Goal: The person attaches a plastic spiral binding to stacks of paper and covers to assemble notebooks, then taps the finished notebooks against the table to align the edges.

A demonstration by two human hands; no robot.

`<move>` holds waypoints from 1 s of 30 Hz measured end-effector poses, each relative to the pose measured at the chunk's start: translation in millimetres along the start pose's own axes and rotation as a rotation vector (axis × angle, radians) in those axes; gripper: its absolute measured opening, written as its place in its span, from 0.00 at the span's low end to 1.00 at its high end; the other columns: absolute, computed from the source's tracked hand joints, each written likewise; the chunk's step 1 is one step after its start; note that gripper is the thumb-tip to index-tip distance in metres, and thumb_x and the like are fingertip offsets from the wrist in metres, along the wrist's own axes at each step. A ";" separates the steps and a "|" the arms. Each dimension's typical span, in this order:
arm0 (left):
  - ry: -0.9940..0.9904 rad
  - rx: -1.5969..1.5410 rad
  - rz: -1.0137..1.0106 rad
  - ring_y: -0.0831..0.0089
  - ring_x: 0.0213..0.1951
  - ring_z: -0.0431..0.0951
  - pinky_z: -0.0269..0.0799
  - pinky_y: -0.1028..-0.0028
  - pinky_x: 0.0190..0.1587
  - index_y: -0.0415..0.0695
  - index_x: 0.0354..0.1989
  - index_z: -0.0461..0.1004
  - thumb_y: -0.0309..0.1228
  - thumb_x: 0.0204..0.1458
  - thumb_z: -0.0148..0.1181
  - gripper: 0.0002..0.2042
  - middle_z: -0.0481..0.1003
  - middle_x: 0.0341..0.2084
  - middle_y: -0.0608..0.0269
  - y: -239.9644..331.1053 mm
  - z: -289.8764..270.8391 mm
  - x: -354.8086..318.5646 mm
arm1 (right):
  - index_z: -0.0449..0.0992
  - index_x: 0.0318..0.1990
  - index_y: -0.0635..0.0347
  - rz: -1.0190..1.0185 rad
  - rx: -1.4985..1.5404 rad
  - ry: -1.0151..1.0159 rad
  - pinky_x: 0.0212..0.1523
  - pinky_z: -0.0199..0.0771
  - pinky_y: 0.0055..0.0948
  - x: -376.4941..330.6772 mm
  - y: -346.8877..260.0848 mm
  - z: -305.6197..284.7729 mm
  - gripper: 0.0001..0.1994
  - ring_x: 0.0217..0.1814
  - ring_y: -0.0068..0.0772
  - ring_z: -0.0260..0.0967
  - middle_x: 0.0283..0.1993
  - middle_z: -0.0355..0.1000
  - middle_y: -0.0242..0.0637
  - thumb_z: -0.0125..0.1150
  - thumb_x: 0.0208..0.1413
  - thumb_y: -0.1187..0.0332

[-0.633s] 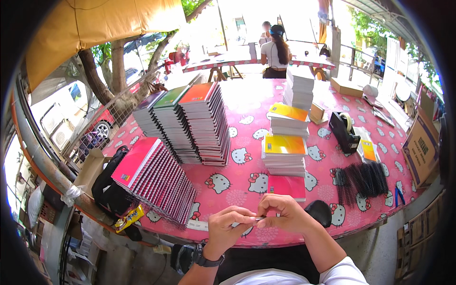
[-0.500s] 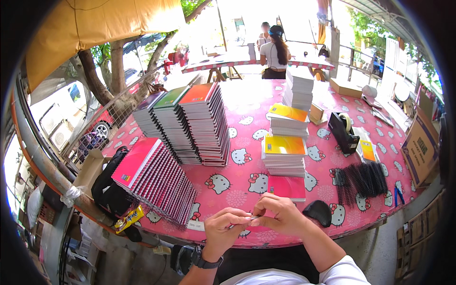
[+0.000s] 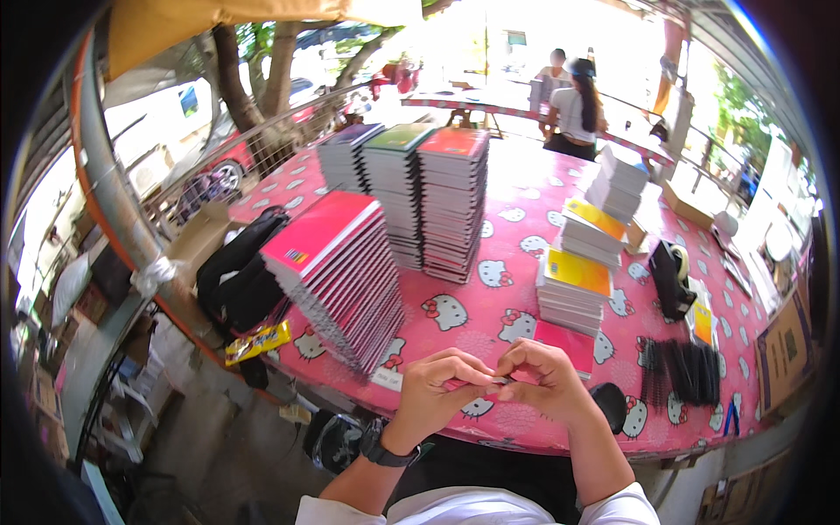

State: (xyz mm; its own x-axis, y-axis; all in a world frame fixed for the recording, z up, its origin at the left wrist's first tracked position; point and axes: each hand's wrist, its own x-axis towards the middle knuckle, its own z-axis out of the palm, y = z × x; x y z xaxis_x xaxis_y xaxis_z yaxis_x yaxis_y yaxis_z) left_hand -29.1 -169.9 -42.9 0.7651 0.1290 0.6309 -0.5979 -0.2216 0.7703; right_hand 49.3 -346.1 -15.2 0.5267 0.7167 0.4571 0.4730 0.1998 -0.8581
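My left hand (image 3: 444,385), with a dark watch on its wrist, and my right hand (image 3: 544,378) meet above the table's near edge. Both pinch at one tiny dark thing (image 3: 500,380) between the fingertips, too small to make out. Left of them leans a tall stack of pink spiral notebooks (image 3: 341,280). Just beyond my right hand lies a pink-covered booklet (image 3: 567,343), partly hidden by it. A rounded black object (image 3: 607,408) sits right of my right wrist. Black spiral binding coils (image 3: 682,372) lie in a heap farther right, beside blue-handled pliers (image 3: 731,418).
Stacks of orange (image 3: 453,206), green (image 3: 398,192) and purple notebooks (image 3: 346,162) stand at the far left. Yellow-topped page stacks (image 3: 573,284) rise right of centre. Beyond them are a black tape dispenser (image 3: 672,280) and a cardboard box (image 3: 786,354). Two people (image 3: 576,109) stand behind.
The view has swung left, so the table and stacks appear shifted right and tilted. My hands stay together, still pinching the tiny thing.
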 end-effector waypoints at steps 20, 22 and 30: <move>0.406 0.135 0.144 0.67 0.46 0.76 0.72 0.72 0.44 0.39 0.48 0.67 0.29 0.40 0.73 0.26 0.73 0.44 0.53 50.0 -50.3 8.5 | 0.75 0.39 0.64 -0.168 -0.157 0.010 0.35 0.72 0.25 74.4 -43.3 42.3 0.07 0.37 0.27 0.72 0.36 0.74 0.35 0.62 0.54 0.75; 0.522 -0.129 0.161 0.66 0.52 0.73 0.70 0.70 0.48 0.36 0.56 0.60 0.30 0.44 0.72 0.33 0.69 0.50 0.50 54.3 -41.1 3.8 | 0.74 0.40 0.65 -0.189 0.127 0.157 0.41 0.70 0.20 95.4 -47.8 48.0 0.07 0.41 0.19 0.68 0.37 0.72 0.31 0.60 0.56 0.73; 0.574 0.185 -0.014 0.87 0.23 0.63 0.62 0.85 0.29 0.39 0.44 0.74 0.31 0.50 0.65 0.14 0.67 0.22 0.75 93.5 -167.7 75.3 | 0.76 0.38 0.59 -0.305 -0.061 0.357 0.40 0.67 0.24 211.6 -36.2 67.5 0.07 0.37 0.22 0.67 0.35 0.72 0.32 0.61 0.53 0.69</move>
State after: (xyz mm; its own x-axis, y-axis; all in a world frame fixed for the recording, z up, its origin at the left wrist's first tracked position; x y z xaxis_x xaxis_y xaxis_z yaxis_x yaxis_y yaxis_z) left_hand -67.5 -18.9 92.2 0.4899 0.6230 0.6098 -0.4982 -0.3740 0.7823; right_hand 95.9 -156.6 96.8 0.5621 0.3548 0.7471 0.6787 0.3184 -0.6618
